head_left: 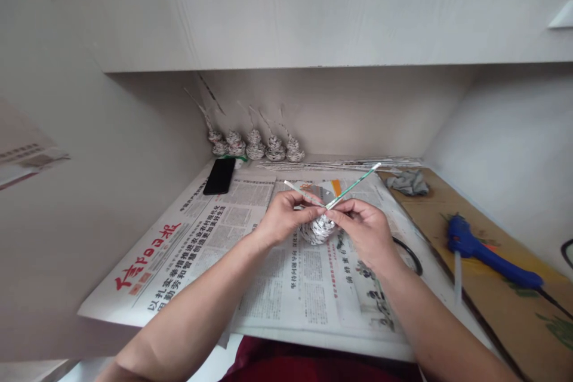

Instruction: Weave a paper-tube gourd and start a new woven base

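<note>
In the head view, a round body woven from rolled newspaper strips (319,230) sits low between my hands, over the newspaper-covered table. Two rolled paper strips rise from its top: a whitish one (293,187) leaning left and a green-and-white one (358,184) slanting up to the right. My left hand (293,213) is closed, thumb and fingers pinching the strips at the top of the body. Close against it, my right hand (362,221) pinches the base of the green-and-white strip. The fingertips of both hands nearly meet, and the far side of the woven body is hidden.
Several woven paper gourds (255,146) stand at the back left, near a black phone (219,176). Long paper strips (331,165) lie along the back. At right, a blue glue gun (487,253) and a grey rag (407,182) rest on cardboard (436,215). A cabinet (313,12) overhangs the table.
</note>
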Demonstrator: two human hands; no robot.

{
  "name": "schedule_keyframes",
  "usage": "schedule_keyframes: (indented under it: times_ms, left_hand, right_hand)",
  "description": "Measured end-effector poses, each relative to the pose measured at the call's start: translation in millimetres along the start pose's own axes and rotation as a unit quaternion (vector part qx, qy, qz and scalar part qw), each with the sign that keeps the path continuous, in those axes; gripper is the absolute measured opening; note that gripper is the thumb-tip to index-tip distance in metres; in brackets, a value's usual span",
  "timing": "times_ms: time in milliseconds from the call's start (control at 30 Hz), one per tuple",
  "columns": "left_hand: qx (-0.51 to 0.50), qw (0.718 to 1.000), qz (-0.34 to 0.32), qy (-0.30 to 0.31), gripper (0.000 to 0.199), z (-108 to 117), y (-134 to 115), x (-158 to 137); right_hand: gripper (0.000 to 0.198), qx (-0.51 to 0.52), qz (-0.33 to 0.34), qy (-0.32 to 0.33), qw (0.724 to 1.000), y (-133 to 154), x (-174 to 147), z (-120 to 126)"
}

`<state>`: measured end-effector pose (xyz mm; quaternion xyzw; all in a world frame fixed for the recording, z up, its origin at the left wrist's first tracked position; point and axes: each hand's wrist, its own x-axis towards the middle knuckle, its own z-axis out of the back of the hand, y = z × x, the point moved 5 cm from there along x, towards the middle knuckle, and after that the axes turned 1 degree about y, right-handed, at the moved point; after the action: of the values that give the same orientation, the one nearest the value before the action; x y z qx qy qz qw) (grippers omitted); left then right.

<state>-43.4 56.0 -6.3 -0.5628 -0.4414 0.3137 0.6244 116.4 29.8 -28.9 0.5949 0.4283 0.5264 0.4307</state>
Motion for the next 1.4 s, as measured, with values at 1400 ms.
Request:
schedule_keyframes:
  times_ms: [1400]
  left_hand:
    - [-0.015,1.000,-0.009,-0.024,0.022,-4,-2,-2]
  right_hand:
    - [0.008,-0.009,0.070,-0.023,0.997,19,-14,-10]
